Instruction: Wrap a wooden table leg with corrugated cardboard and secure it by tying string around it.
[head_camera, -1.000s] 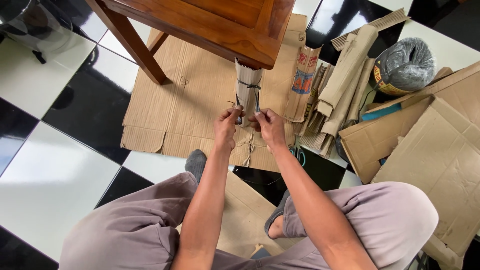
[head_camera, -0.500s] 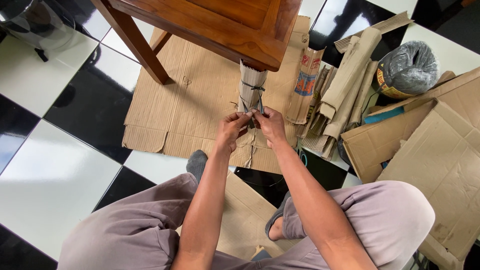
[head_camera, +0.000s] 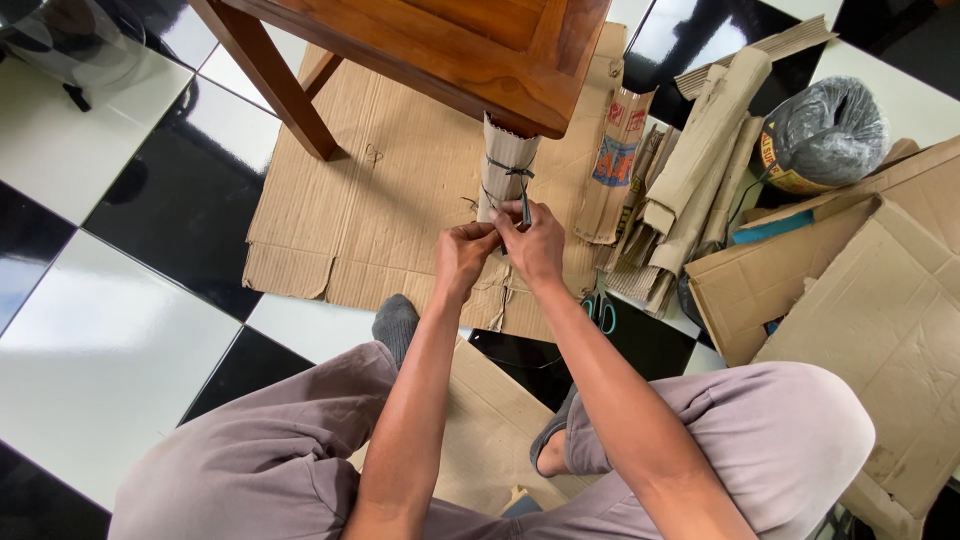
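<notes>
A wooden table leg wrapped in corrugated cardboard stands on a flat cardboard sheet. A dark string is tied around the wrap, and its loose ends hang down. My left hand and my right hand meet at the lower part of the wrap, each pinching an end of the dark string. Both hands sit close together, fingers closed on the string.
The wooden table looms above. Folded cardboard pieces lie to the right, with a spool of dark string, blue-handled scissors and large cardboard boxes. The floor is black and white tile.
Both hands have drawn closer together and moved slightly up toward the wrap, still holding the string ends.
</notes>
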